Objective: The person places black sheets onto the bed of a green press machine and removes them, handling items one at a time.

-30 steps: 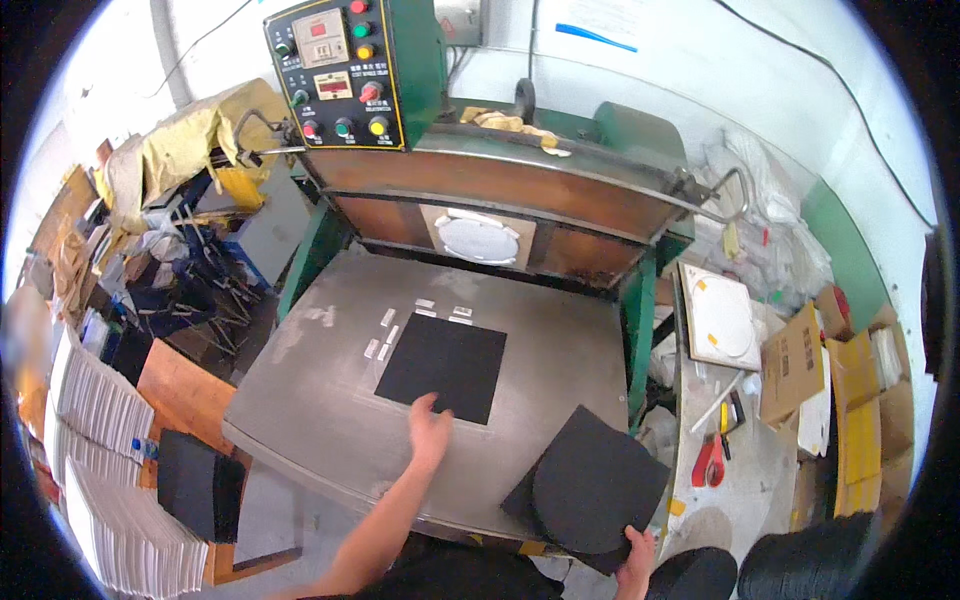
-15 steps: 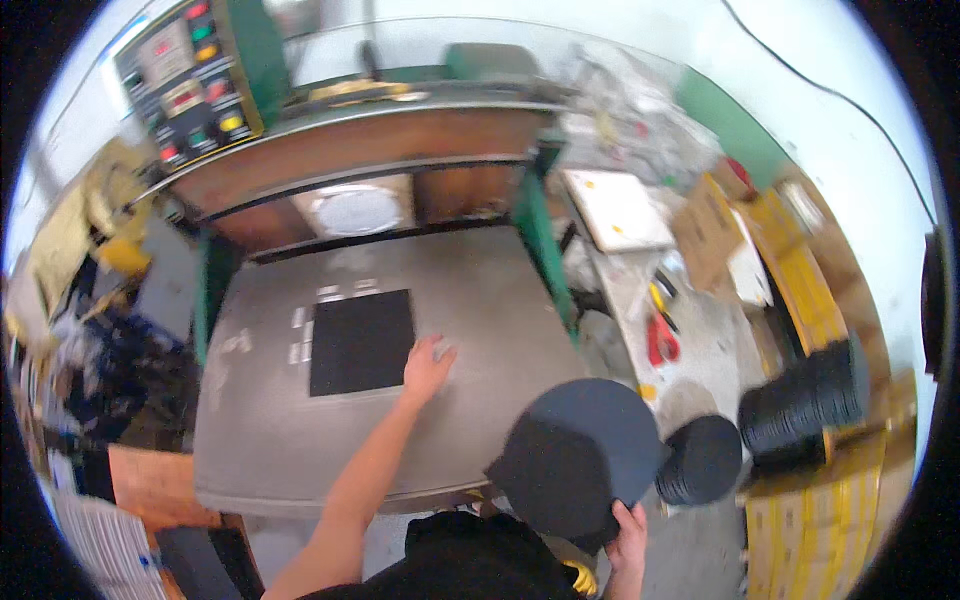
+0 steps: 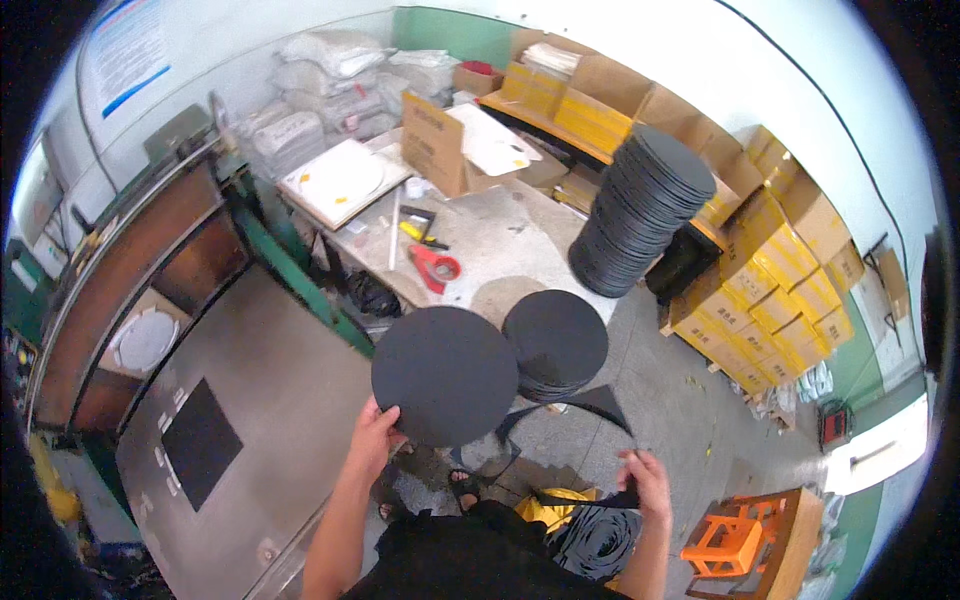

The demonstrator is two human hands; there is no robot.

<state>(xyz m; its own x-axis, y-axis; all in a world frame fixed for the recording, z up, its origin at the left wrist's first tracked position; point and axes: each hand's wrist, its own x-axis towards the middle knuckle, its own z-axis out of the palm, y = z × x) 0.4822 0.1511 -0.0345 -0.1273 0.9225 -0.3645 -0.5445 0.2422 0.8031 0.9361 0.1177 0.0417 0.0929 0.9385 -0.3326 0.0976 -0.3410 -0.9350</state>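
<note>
A: Item one, the flat black round disc of foam-like sheet point(image 3: 445, 375). Location?

B: Held up in front of the body, face toward the camera, in the left hand point(image 3: 374, 438). That hand is closed in a pinch on the disc's lower-left rim, fingers behind and thumb in front. The disc lies up and to the right of the hand.

A: Item two, the right hand point(image 3: 648, 482)?

B: Low at the right, curled shut around the thin black offcut strip of the same sheet point(image 3: 590, 400), which loops up and left from the hand toward the disc.

A: Item three, the low stack of black round discs point(image 3: 555, 345)?

B: Just right of the held disc, rims overlapping in this view; whether they touch I cannot tell. It sits at the near edge of the grey cluttered worktable point(image 3: 500, 240).

A: Which hand is nearer that stack?

B: The left, by way of the disc it carries; the stack lies to the right of and slightly beyond the disc. The right hand is below it and well apart.

A: Other entries?

B: A tall leaning stack of black discs point(image 3: 640, 210) farther back, and the grey metal press bed point(image 3: 290, 400) at left bearing a black square sheet point(image 3: 200, 443).
</note>
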